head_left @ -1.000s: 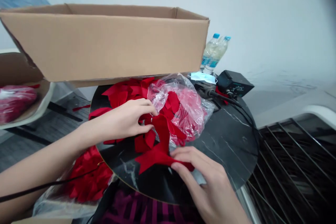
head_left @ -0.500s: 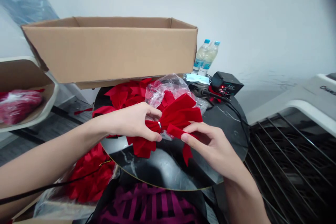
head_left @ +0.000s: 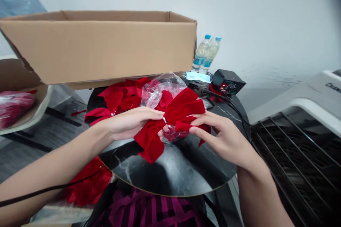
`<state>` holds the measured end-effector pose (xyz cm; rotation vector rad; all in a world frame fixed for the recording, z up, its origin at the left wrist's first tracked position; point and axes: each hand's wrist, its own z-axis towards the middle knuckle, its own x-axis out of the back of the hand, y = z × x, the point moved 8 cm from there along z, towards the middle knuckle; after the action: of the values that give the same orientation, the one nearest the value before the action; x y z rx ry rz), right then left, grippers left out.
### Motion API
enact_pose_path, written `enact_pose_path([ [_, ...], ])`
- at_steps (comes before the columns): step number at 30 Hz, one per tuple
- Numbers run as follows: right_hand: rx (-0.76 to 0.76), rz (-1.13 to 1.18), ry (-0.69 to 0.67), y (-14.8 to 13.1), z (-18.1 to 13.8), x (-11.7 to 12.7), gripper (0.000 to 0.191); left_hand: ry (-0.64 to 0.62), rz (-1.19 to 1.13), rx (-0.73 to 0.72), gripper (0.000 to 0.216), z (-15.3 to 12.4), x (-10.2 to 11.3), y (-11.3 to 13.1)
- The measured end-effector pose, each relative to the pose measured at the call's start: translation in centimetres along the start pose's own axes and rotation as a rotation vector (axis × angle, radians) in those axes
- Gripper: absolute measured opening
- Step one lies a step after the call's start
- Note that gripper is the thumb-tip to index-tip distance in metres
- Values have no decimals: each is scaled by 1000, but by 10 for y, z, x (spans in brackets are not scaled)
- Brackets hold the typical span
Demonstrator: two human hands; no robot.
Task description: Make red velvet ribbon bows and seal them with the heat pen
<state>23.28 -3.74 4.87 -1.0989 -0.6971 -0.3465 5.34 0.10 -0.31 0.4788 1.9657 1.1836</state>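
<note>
A red velvet bow (head_left: 183,104) with a silvery tie at its middle is held over the round black table (head_left: 149,177). My left hand (head_left: 135,120) grips it near the tie, thumb on top and fingertips showing underneath. My right hand (head_left: 218,131) pinches a red ribbon loop on the bow's right side between thumb and fingers. Behind the bow lies a clear plastic bag (head_left: 165,83) with red material around it. More red bows (head_left: 119,95) rest on the table to the left, beyond my left forearm.
A large open cardboard box (head_left: 106,49) stands at the back. Two bottles (head_left: 209,55), a blue face mask (head_left: 198,77) and a black control box with a red light (head_left: 229,81) sit at the back right. Red bows (head_left: 90,182) fill a container below left. A white heater (head_left: 306,113) stands right.
My left thumb has moved onto the bow near its tie, and the fingers have gone beneath it. The bow's lower left tails have swung right. My view has shifted slightly.
</note>
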Motion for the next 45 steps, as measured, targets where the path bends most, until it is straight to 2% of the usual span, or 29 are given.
enact_pose_path([
  [2,27,-71,-6,3,-1,10,13,40,-96,20,16,5,3,-6],
  [4,26,-139,62,3,-8,24,12,132,-160,-6,11,9,11,-9],
  [6,-23,-142,248,0,-20,38,8,223,-180,-67,6,11,19,-9],
  [8,-120,-31,424,-2,-32,36,5,312,-180,-114,6,13,27,-10],
  [10,-224,161,327,-1,-28,3,11,353,-174,-161,20,14,30,-11],
  [12,-283,315,299,0,-19,-27,15,326,-152,-219,26,16,28,-11],
  [14,-317,395,301,3,-9,-45,17,250,-98,-260,21,17,22,-11],
  [16,-340,423,301,7,-2,-53,19,212,-35,-275,17,16,17,-12],
  [22,-414,495,297,14,0,-58,16,253,116,-310,14,11,12,-12],
  [27,-444,453,312,13,-3,-61,19,255,187,-322,12,10,7,-13],
  [31,-445,403,343,11,-6,-61,19,365,244,-364,22,6,9,-9],
  [37,-406,470,475,13,-16,-58,17,446,239,-433,27,2,7,-2],
  [45,-293,571,693,12,-20,-55,14,527,142,-522,20,4,10,-3],
])
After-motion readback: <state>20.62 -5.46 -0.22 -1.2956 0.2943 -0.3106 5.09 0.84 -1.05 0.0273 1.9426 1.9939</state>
